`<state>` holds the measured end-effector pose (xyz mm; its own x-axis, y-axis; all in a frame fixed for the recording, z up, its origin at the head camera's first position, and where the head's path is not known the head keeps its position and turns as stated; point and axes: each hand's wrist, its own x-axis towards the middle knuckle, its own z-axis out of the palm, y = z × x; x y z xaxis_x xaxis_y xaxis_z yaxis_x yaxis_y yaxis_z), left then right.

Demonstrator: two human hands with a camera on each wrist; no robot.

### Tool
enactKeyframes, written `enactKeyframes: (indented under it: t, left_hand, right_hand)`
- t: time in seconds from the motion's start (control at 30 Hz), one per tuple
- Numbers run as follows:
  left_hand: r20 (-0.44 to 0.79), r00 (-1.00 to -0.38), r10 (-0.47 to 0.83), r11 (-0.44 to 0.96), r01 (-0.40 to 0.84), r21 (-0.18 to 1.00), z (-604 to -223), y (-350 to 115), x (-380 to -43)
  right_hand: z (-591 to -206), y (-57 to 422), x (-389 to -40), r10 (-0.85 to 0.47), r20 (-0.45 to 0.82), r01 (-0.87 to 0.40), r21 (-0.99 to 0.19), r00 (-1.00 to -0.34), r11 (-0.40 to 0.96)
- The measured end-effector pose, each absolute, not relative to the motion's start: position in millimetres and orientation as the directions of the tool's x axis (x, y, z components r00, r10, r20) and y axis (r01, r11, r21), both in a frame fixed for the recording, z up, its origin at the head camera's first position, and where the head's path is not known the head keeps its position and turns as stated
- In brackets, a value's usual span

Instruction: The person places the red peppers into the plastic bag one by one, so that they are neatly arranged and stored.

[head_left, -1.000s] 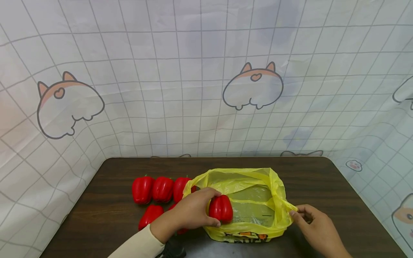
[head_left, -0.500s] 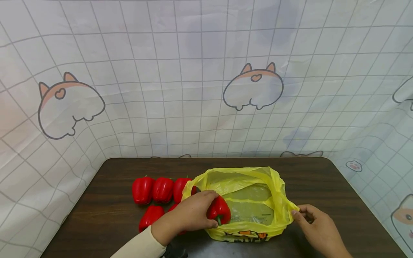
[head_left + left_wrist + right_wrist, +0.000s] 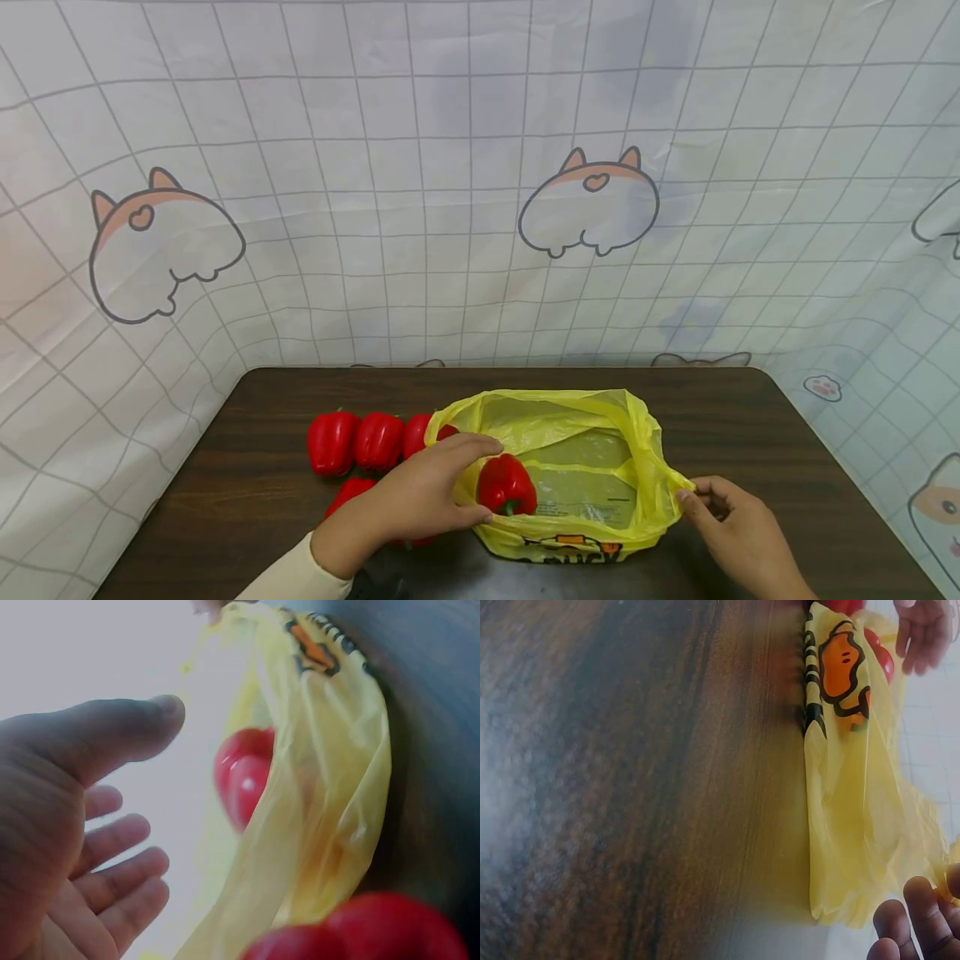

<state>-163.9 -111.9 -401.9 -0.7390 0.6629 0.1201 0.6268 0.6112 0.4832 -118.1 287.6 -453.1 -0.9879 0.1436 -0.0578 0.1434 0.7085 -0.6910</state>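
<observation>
A yellow plastic bag (image 3: 647,442) with a printed cartoon front stands on the table with its mouth spread wide. Inside it, at the left end, lies a red bell pepper (image 3: 507,485), its green stem toward me. My left hand (image 3: 420,493) hovers over the bag's left rim, thumb and fingers spread apart around the pepper's side. In the left wrist view a gap shows between the left hand (image 3: 82,825) and that pepper (image 3: 246,776). My right hand (image 3: 738,529) pinches the bag's right edge between thumb and fingers.
Several more red bell peppers (image 3: 332,443) lie left of the bag, in a back row and a nearer one partly hidden by my left arm. The dark wooden table (image 3: 757,433) ends at a white grid-patterned cloth (image 3: 480,292) behind it.
The left hand has let go of the pepper and drawn back left. The pepper turned stem-forward and now rests in the bag. The right hand keeps its pinch on the bag.
</observation>
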Motion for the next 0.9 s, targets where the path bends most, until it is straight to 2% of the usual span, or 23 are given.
enactKeyframes:
  t: [0.13, 0.37, 0.63, 0.9]
  left_hand:
    - [0.153, -0.739, 0.656, 0.583, 0.626, 0.519, -397, -129, -163]
    - [0.144, -0.791, 0.594, 0.597, 0.554, 0.580, -392, -156, -162]
    - [0.177, -0.827, 0.534, 0.551, 0.499, 0.669, -390, -184, -161]
    - [0.199, -0.880, 0.431, 0.606, 0.446, 0.658, -389, -212, -163]
  right_hand:
    - [-453, 288, -119, 0.144, -0.055, 0.141, -0.689, -0.988, 0.711]
    - [-452, 288, -118, 0.141, -0.054, 0.139, -0.684, -0.989, 0.716]
    - [-449, 288, -118, 0.136, -0.054, 0.136, -0.687, -0.989, 0.714]
    - [-449, 289, -119, 0.140, -0.055, 0.139, -0.687, -0.989, 0.714]
